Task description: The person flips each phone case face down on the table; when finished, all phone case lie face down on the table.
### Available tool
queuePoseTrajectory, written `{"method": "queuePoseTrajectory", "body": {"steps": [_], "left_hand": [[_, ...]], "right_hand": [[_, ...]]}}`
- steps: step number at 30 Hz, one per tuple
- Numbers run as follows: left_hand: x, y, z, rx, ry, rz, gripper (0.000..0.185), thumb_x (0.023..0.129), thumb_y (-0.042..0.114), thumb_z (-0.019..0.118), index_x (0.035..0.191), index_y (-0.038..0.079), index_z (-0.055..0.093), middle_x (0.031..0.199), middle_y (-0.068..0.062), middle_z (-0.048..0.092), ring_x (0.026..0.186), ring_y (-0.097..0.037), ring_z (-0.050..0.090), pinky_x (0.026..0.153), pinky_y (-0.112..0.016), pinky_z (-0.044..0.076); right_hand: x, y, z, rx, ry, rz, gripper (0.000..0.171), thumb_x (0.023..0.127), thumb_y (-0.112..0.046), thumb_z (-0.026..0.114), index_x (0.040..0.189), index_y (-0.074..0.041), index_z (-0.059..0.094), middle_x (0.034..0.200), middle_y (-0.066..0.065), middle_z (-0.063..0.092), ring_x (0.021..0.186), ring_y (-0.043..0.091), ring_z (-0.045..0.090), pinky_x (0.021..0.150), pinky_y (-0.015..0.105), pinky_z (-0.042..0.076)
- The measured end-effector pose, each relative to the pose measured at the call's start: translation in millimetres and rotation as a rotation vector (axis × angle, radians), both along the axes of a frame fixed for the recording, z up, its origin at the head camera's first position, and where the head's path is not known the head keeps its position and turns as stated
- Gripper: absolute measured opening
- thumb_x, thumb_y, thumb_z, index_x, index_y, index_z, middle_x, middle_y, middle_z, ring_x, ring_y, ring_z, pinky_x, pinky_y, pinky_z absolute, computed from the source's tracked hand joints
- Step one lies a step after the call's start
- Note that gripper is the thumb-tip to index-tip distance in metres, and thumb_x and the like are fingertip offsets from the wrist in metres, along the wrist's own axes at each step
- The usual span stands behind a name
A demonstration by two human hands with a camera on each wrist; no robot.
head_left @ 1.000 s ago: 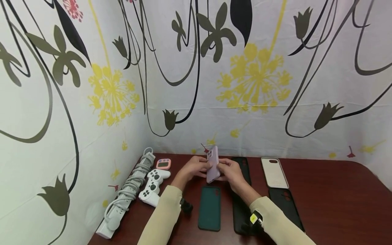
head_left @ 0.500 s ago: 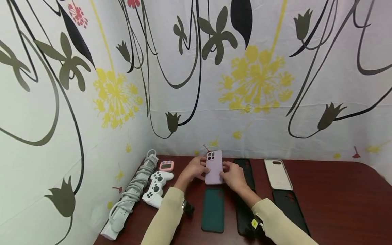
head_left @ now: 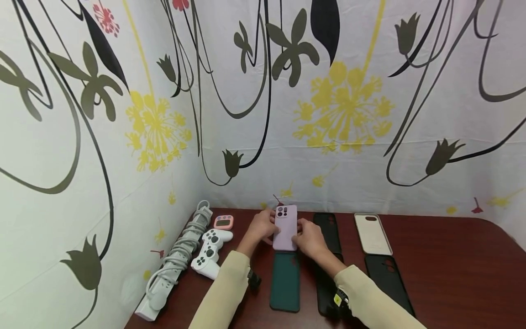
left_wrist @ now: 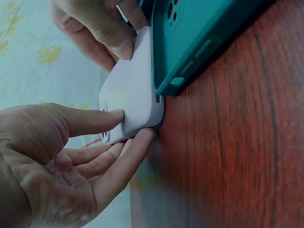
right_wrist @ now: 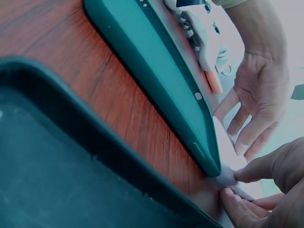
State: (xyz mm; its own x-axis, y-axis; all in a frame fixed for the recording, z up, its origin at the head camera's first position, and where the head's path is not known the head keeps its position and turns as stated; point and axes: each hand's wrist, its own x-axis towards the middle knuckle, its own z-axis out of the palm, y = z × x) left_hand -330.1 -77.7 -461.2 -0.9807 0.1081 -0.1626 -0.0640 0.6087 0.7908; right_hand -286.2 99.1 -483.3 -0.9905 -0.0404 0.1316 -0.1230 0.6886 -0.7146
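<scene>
Smooth lilac rectangular phone case [head_left: 285, 230], pinched at opposite long edges by left hand [head_left: 261, 226] and right hand [head_left: 310, 237], held just beyond dark-green rectangular phone case [head_left: 285, 284]; judged light, semi-stiff, slippery; side grip best.

"Which surface supports the items?"
"A wooden table [head_left: 460, 265], red-brown, dark-grained."
"Its left side, seen from here?"
"A white power strip [head_left: 181, 246] wound with cord [head_left: 161, 277]; beside it, a white game controller [head_left: 210, 251]; behind that, a pink digital timer [head_left: 223, 222]."
"And the remainder?"
"A teal phone case [head_left: 285, 283], hollow side up; to its right, a far black phone case [head_left: 328, 230] and a near black phone case [head_left: 326, 290] in line; farther right, a cream phone case [head_left: 373, 234] with a third black phone case [head_left: 387, 278] in front."
</scene>
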Motion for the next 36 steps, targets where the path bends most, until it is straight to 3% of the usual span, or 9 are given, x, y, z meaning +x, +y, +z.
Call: {"method": "queuePoseTrajectory", "body": {"steps": [5, 15, 22, 30, 36], "left_hand": [[4.2, 2, 0.4, -0.011, 0.030, 0.014, 0.056, 0.090, 0.000, 0.079, 0.143, 0.000, 0.058, 0.126, -0.022, 0.068, 0.090, -0.033, 0.074, 0.051, -0.041, 0.064], [8.2, 6, 0.3, -0.125, 0.096, 0.045, 0.052, 0.088, 0.004, 0.082, 0.137, 0.001, 0.065, 0.117, -0.016, 0.074, 0.084, -0.026, 0.074, 0.048, -0.035, 0.062], [9.3, 6, 0.3, -0.201, 0.129, 0.048, 0.047, 0.087, 0.007, 0.085, 0.131, 0.003, 0.069, 0.111, -0.012, 0.073, 0.080, -0.024, 0.072, 0.048, -0.033, 0.060], [5.2, 8, -0.9, -0.173, 0.083, 0.046, 0.048, 0.086, 0.003, 0.083, 0.131, 0.003, 0.068, 0.111, -0.013, 0.069, 0.077, -0.026, 0.071, 0.045, -0.035, 0.060], [5.6, 6, -2.0, -0.174, 0.075, 0.037, 0.048, 0.088, 0.005, 0.083, 0.133, 0.003, 0.067, 0.110, -0.015, 0.069, 0.076, -0.026, 0.070, 0.048, -0.035, 0.062]], "right_hand": [[1.0, -2, 2.3, 0.065, 0.020, 0.003, 0.038, 0.081, -0.002, 0.077, 0.119, 0.004, 0.074, 0.092, 0.012, 0.077, 0.075, 0.018, 0.065, 0.065, 0.034, 0.056], [1.1, -4, 2.2, 0.087, 0.014, 0.007, 0.018, 0.081, 0.000, 0.076, 0.098, 0.001, 0.074, 0.082, 0.008, 0.069, 0.069, 0.019, 0.056, 0.058, 0.030, 0.046], [1.4, -1, -1.8, 0.073, 0.097, 0.071, 0.013, 0.075, -0.001, 0.075, 0.085, 0.000, 0.067, 0.071, 0.004, 0.058, 0.063, 0.018, 0.047, 0.054, 0.031, 0.039], [1.0, 4, 2.6, 0.070, 0.014, 0.106, 0.021, 0.080, -0.005, 0.084, 0.096, 0.001, 0.071, 0.078, 0.006, 0.066, 0.068, 0.016, 0.057, 0.059, 0.029, 0.047], [4.0, 10, 5.7, 0.008, -0.032, 0.120, 0.037, 0.086, -0.008, 0.083, 0.119, 0.005, 0.071, 0.099, 0.013, 0.076, 0.082, 0.016, 0.070, 0.071, 0.035, 0.060]]}}
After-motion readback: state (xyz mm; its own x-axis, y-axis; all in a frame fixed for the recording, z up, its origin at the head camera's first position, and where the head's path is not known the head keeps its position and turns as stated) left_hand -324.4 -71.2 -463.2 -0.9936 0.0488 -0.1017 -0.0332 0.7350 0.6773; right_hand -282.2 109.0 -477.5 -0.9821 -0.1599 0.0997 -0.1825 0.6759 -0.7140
